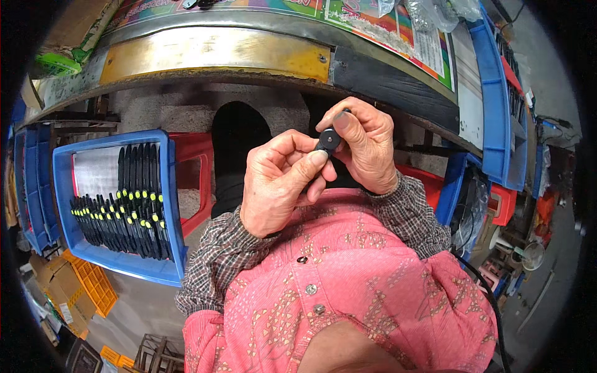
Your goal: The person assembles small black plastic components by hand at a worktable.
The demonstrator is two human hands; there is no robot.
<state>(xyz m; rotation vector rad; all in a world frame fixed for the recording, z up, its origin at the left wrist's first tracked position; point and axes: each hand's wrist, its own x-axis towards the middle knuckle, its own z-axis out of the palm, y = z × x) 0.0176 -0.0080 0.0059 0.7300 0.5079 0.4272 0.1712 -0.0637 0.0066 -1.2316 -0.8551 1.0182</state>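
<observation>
Between both hands, in front of my chest, is a small black part with a round disc [329,139] that has a tiny light spot at its centre. My left hand [280,177] pinches its lower side between thumb and fingers. On its upper side, the thumb and fingers of my right hand [364,146] close round it. The fingers cover most of the part, so its full shape is hidden. At my left stands a blue tray [118,266], holding rows of slim black pieces [140,171] with yellow-green round spots.
Ahead runs a workbench with a metal-faced edge [217,53] and clear plastic bags [429,15] on top. The blue tray rests on a red stool [196,180]. Blue crates [494,93] stand at the right. Orange crates [93,286] and cardboard lie on the floor at lower left.
</observation>
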